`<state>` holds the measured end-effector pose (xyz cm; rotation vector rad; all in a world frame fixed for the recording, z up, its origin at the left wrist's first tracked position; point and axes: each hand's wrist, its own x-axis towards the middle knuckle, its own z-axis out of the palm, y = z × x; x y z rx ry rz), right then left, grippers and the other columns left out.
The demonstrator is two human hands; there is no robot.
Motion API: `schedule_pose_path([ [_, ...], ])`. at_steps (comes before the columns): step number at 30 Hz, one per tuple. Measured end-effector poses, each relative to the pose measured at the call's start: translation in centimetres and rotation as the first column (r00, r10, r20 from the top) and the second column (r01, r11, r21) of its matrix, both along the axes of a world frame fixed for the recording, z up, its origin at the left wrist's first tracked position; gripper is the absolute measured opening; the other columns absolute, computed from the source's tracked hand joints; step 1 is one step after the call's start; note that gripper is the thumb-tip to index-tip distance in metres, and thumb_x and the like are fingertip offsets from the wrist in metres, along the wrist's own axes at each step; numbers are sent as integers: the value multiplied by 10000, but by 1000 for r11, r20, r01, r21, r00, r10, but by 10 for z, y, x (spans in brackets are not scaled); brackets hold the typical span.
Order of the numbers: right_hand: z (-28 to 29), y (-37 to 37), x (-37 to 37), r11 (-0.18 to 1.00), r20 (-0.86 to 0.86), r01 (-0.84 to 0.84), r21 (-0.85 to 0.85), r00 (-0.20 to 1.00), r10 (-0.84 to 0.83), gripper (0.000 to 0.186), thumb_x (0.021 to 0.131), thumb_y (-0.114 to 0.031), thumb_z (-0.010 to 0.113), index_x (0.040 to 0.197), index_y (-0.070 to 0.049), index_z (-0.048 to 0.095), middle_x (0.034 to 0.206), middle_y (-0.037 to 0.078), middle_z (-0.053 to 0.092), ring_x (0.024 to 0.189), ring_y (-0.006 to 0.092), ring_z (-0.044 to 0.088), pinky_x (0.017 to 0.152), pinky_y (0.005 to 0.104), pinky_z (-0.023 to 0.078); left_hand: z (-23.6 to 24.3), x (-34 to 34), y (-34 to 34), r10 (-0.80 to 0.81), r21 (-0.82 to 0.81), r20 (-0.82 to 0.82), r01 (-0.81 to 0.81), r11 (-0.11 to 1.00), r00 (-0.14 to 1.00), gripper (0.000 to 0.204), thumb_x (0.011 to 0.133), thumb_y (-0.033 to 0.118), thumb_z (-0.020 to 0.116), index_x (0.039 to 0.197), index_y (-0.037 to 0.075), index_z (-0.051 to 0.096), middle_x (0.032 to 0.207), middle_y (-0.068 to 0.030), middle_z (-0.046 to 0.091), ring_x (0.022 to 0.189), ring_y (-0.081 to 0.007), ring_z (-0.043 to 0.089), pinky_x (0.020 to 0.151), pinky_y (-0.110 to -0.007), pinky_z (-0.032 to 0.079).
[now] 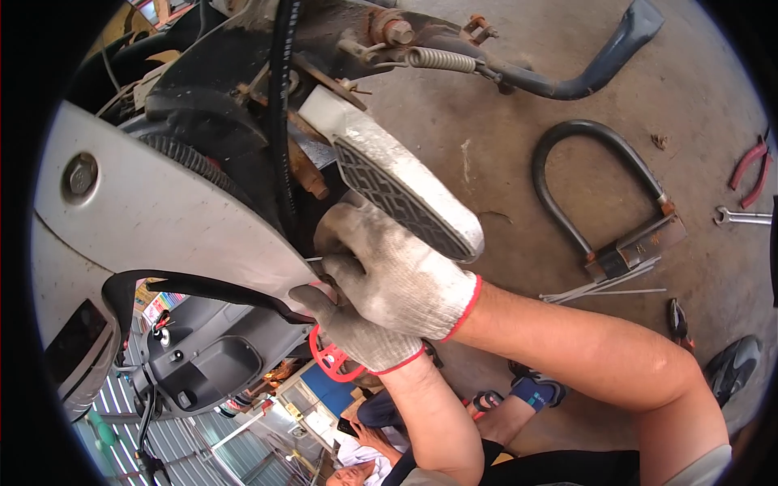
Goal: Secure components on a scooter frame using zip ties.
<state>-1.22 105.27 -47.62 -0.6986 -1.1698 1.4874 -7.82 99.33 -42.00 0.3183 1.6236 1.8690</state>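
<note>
Two gloved hands are close together: the left hand (pixel 361 332) and the right hand (pixel 397 271), both in grey-white knitted gloves with red cuffs. Their fingers are bent, partly closed; I cannot tell what they grip. One thin white strip (pixel 314 259) pokes out by the right hand's fingers, near the edge of one big silver-white panel (pixel 170 211). Just above is one silver footrest (pixel 405 178) with black rubber. On the floor (pixel 486 162) are one black U-shaped metal lock (pixel 640 241), several thin white sticks (pixel 628 292), too crossed to count, one red-handled pair of pliers (pixel 744 168) and one silver wrench (pixel 747 217).
</note>
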Motion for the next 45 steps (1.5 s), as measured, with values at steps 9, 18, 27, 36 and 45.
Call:
schedule_pose_path([
  [9,-13,41,-6,831,-479,-498,-247,809,341,498,846,-36,562,1326,58,471,921,83,621,714,99,616,631,245,517,-6,-19,-6,-208,109,232,188,976,950,538,941,544,563,1176,62,599,1078,-67,606,1026,-186,555,985,-386,427],
  [18,7,50,6,808,-458,-440,-392,855,243,576,840,-44,583,1393,43,446,1032,88,667,836,88,619,733,254,526,-3,-29,-12,-301,126,247,277,952,921,590,922,567,574,1244,73,590,1206,-45,618,1171,-206,517,1078,-422,352],
  [27,4,59,18,831,-410,-491,-260,836,365,133,828,-25,607,870,35,719,1074,161,661,877,172,667,756,304,541,-3,3,14,-144,155,200,114,981,969,491,855,551,655,1107,129,649,1012,-8,641,1032,-222,554,923,-434,428],
  [36,0,69,8,732,-318,-586,-348,808,495,280,670,33,706,947,0,727,953,149,696,886,236,683,741,310,555,-5,-1,14,-138,181,191,103,978,972,486,826,502,704,1123,122,644,976,-19,645,1027,-218,557,917,-437,422],
  [45,-12,66,-13,735,-345,-617,-280,780,522,387,621,38,746,995,-58,731,1012,103,697,845,254,684,737,325,578,-3,6,20,-80,174,218,42,984,973,500,813,518,709,1140,144,650,990,-3,666,1047,-210,557,997,-469,370],
])
